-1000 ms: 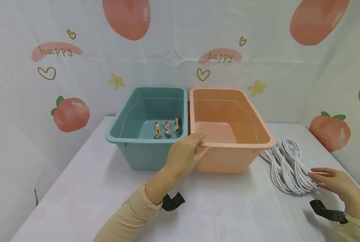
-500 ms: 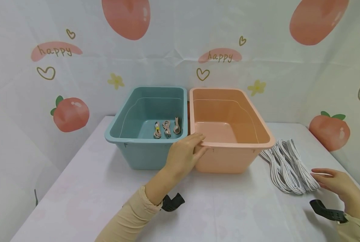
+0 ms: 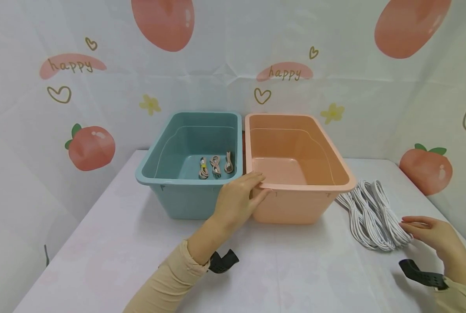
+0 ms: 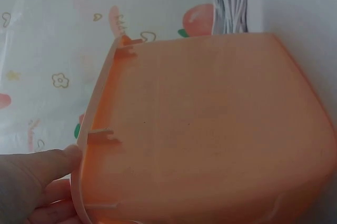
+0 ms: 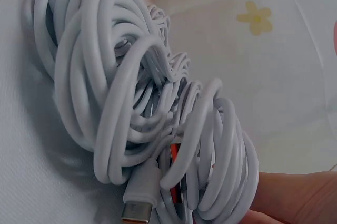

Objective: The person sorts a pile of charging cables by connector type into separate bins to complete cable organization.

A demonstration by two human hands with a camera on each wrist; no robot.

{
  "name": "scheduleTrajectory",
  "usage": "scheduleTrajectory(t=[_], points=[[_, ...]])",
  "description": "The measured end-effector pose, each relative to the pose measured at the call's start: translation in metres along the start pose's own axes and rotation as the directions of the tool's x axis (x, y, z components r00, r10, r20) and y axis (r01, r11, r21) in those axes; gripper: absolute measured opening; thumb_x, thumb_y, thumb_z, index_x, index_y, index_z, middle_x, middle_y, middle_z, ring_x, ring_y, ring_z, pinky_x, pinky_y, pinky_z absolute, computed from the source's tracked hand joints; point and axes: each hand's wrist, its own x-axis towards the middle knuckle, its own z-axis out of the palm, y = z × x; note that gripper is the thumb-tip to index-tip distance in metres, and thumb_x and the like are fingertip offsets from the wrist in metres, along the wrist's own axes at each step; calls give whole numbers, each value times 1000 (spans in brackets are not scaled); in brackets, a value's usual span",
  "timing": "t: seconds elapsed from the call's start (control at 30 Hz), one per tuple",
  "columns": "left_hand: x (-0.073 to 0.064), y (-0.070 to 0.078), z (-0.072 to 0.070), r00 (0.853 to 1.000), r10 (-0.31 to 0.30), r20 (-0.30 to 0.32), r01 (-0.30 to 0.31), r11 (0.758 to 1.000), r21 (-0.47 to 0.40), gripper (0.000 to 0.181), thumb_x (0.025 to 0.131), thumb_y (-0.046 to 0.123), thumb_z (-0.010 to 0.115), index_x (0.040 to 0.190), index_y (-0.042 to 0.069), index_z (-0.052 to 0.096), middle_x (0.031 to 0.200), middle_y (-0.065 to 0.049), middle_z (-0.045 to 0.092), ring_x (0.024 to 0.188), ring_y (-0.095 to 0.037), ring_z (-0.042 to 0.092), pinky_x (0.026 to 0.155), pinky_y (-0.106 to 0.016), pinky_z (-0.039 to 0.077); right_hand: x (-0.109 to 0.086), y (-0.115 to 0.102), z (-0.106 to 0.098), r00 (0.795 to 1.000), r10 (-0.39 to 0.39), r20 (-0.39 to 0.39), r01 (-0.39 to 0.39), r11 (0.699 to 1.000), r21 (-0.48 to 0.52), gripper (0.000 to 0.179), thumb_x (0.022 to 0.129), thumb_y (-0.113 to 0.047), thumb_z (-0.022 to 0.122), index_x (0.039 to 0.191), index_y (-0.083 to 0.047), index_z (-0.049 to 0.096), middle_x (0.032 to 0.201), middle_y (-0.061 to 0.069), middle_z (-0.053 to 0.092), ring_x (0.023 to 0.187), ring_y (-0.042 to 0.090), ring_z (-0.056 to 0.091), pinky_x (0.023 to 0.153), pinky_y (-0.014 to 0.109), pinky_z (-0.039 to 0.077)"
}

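In the head view my left hand [image 3: 236, 201] grips the near-left rim of the orange bin [image 3: 287, 206]. The left wrist view shows the thumb [image 4: 55, 163] outside the rim and fingers on its other side. My right hand [image 3: 438, 234] touches the near right end of the coiled white cables [image 3: 370, 217], which lie beside the bin at the right. From the right wrist, the white USB cables [image 5: 95, 76] fill the view, with a USB-C plug [image 5: 141, 192] hanging at their lower end. The right fingers, fairly straight, are partly hidden behind the loops.
A blue-green bin [image 3: 190, 198] stands to the left of the orange one. Inside it lie three small bundled cables, such as the middle one [image 3: 215, 166]. A printed white cloth [image 3: 201, 39] hangs behind the white table [image 3: 280, 269].
The rightmost white coil has been drawn narrower and straighter beside the others. My right hand has shifted only slightly against it. My left hand stays on the orange bin's rim.
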Motion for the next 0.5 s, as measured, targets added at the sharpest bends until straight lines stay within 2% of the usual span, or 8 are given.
scheduleTrajectory(t=[0.1,0.17,0.27,0.33,0.37,0.4,0.47,0.5], points=[[0,-1,0,1000,-4,1,4,1000,-1,31,83,26,69,107,7,70,110,-7,71,107,-19,66,87,-34,54,-1,-6,3,1000,-6,-27,5,999,-42,59,90,-36,58,118,16,50,88,15,72,62,-21,34,75,48,46],[0,-1,0,1000,-7,4,7,1000,0,31,83,26,69,108,7,70,110,-6,71,107,-19,66,87,-33,54,-2,-9,4,999,-11,-47,9,998,-59,60,90,-36,59,119,16,49,93,24,70,65,-14,41,77,53,45],[0,0,0,1000,-9,8,9,1000,-2,31,83,26,69,108,7,70,111,-6,70,107,-19,66,87,-33,55,-5,-15,5,998,-1,-67,-4,997,-73,62,89,-37,60,119,16,49,95,27,69,80,17,59,78,55,43],[0,0,-1,1000,-8,8,8,1000,-4,31,83,26,69,108,7,70,111,-6,70,107,-19,66,87,-33,55,-6,-19,6,996,7,-83,-14,997,-77,63,88,-37,62,118,16,50,94,26,69,95,40,54,78,56,43],[0,0,-1,1000,-7,6,7,1000,-3,31,83,26,69,108,7,70,110,-6,71,107,-19,66,87,-33,55,-7,-20,6,996,10,-89,-17,997,-76,63,88,-38,62,118,16,50,93,25,70,99,43,53,79,56,43],[0,0,-1,1000,-6,5,6,1000,-2,32,83,26,69,108,7,70,110,-6,71,107,-19,66,87,-33,54,-7,-21,6,995,16,-97,-24,997,-75,63,87,-38,62,118,16,50,91,23,70,100,44,51,79,56,43],[0,0,-1,1000,-6,4,6,1000,-2,31,83,26,70,108,7,70,110,-6,71,107,-19,66,87,-33,54,-9,-23,7,994,21,-111,-28,998,-62,64,86,-39,63,118,15,51,86,19,72,87,22,57,79,54,43],[0,1,-1,1000,-6,4,6,1000,0,32,83,27,70,108,7,70,110,-6,71,107,-19,66,87,-33,54,-9,-24,7,993,18,-119,-25,998,-58,64,86,-39,64,118,15,51,83,15,73,79,9,56,78,52,44]])
